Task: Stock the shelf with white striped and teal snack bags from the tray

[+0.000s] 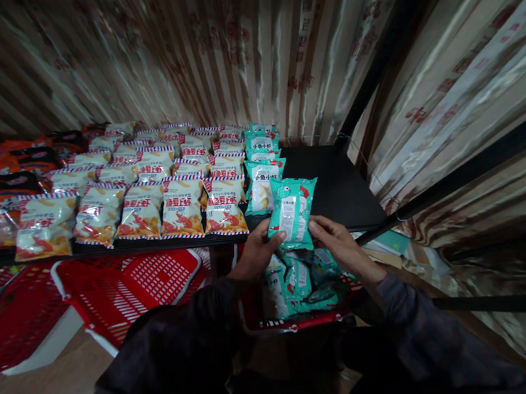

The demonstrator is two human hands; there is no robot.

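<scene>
Between my two hands is a teal snack bag [293, 212], its pale label panel facing me, over the front edge of the black shelf [329, 181]. My left hand [261, 249] grips its lower left side, thumb on the front. At its lower right edge, my right hand [335, 239] pinches the bag with closed fingers. Just behind it, a column of similar teal bags [263, 180] stands on the shelf. Below my hands, a red basket [252, 312] holds several more teal bags [298, 277].
Rows of white-and-orange snack bags [181, 211] fill the shelf's middle, with orange-and-black bags [2, 188] at far left. Another red basket [157, 277] sits below the shelf. Black metal bars [464, 162] run along the right, and patterned curtains [223, 52] hang behind.
</scene>
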